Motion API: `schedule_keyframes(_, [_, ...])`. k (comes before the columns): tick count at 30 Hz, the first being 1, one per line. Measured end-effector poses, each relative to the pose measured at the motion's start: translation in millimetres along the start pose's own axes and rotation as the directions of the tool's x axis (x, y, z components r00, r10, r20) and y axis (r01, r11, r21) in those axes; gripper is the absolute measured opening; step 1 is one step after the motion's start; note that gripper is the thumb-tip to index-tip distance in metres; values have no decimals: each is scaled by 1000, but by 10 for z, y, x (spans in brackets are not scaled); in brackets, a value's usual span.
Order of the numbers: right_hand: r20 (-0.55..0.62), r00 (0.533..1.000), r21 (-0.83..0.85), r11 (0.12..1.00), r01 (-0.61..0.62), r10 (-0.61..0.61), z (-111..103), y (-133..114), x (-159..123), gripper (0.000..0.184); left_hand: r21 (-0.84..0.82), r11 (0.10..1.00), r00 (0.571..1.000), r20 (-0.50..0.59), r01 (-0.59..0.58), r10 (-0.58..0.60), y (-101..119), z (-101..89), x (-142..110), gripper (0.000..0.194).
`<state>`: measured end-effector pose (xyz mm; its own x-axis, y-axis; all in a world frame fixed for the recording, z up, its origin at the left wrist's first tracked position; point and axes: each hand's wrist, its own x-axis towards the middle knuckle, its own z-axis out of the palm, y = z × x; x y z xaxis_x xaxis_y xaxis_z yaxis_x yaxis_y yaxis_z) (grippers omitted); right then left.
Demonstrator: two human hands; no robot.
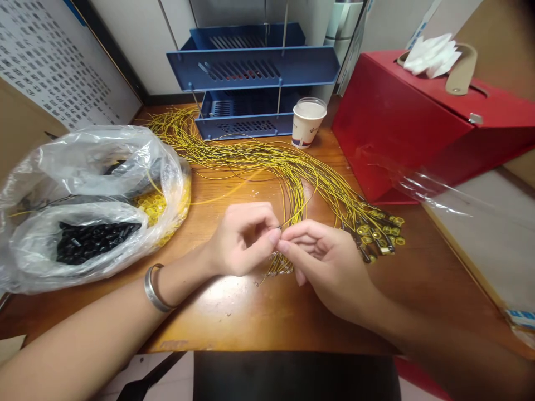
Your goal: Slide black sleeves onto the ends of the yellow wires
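Note:
Above the middle of the table, my left hand (251, 236) and my right hand (320, 253) meet fingertip to fingertip, both in a pinch. Between them shows the small dark tip of a thin yellow wire (282, 226); my fingers cover most of it. Directly behind and beneath lies a bundle of yellow wires (295, 189), whose bare metal ends (280, 264) come out below my hands. Another branch of the bundle ends at the right in black sleeves with yellow ring-like pieces (380, 231).
To the left sits a clear plastic bag (167, 161) with small black parts (96, 240) and yellow rings (152, 209). At the back stand a blue tray rack (254, 67) and a paper cup (308, 123). A red tissue box (376, 122) occupies the right side of the wooden table (234, 328).

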<state>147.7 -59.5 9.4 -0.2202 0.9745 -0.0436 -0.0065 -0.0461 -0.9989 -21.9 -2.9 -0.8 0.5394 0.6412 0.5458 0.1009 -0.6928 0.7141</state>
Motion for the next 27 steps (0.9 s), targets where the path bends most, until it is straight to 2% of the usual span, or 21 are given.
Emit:
schedule_keyframes(6, [-73, 995, 21, 997, 68, -67, 52, -28, -56, 10, -116, 992, 999, -10, 39, -40, 20, 21, -51, 28])
schedule_keyframes(10, [-119, 990, 74, 993, 87, -78, 92, -11, -79, 10, -239, 960, 987, -29, 150, -161, 65, 86, -85, 32])
schedule_keyframes(14, [-133, 990, 219, 973, 72, -44, 139, 41, -90, 12, -442, 836, 928, -20, 325, -371, 121, 188, -122, 30])
schedule_keyframes(17, [-140, 989, 265, 961, 74, -38, 141, 56, -69, 11, -594, 702, 880, 21, 393, -474, 149, 248, -136, 26])
schedule_keyframes(21, [-125, 991, 216, 974, 72, -46, 77, 12, -16, 9, -682, 589, 849, 90, 433, -520, 157, 264, -109, 28])
schedule_keyframes(27, [-89, 995, 103, 993, 48, -39, -62, -57, 67, 13, -661, 545, 827, 219, 516, -518, 125, 216, -50, 34])
